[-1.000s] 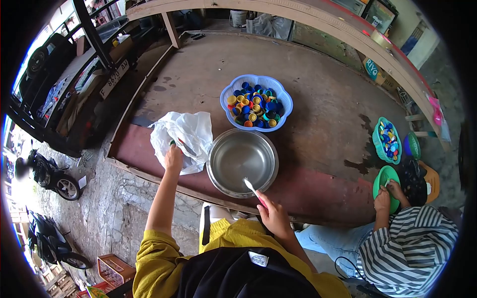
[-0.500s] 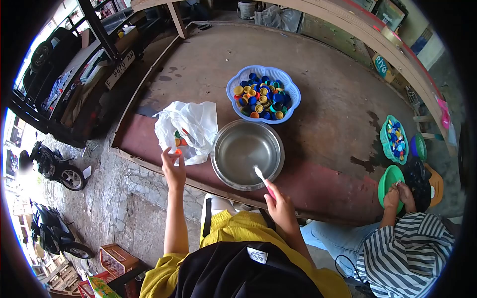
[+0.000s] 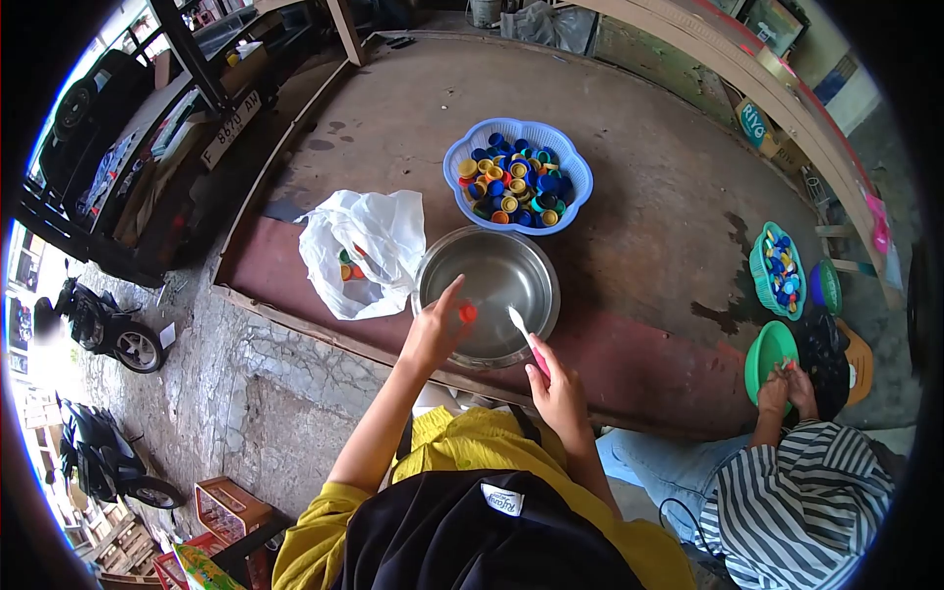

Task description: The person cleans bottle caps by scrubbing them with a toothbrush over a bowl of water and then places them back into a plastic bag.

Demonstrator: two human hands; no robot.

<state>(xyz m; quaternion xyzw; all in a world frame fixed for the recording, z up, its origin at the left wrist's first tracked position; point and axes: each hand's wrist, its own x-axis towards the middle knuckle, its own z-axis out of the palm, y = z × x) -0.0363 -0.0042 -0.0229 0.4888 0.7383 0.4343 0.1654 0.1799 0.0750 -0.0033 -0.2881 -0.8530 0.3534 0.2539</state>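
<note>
My left hand [image 3: 434, 326] is over the left part of the metal bowl [image 3: 550, 313], its fingers closed on a small red cap [image 3: 467, 313]. My right hand [image 3: 560, 386] grips a pink-handled brush [image 3: 537, 356], whose white head is over the bowl's right side. Water appears to stand in the bowl. Left of it, the white plastic bag [image 3: 386, 220] lies open with several red, orange and green caps inside. Behind the bowl stands a blue basket [image 3: 582, 189] full of blue, yellow, orange and green caps.
At the right, another person's hands [image 3: 787, 386] are at a green basin [image 3: 765, 346]. A turquoise basket [image 3: 758, 273] of caps stands behind it, beside a black bag [image 3: 822, 346]. Wet patches mark the table [image 3: 649, 256]; its raised edge runs along the left.
My left hand has moved right from the plastic bag to over the metal bowl, carrying the red cap. My right hand still holds the brush. The view has shifted slightly.
</note>
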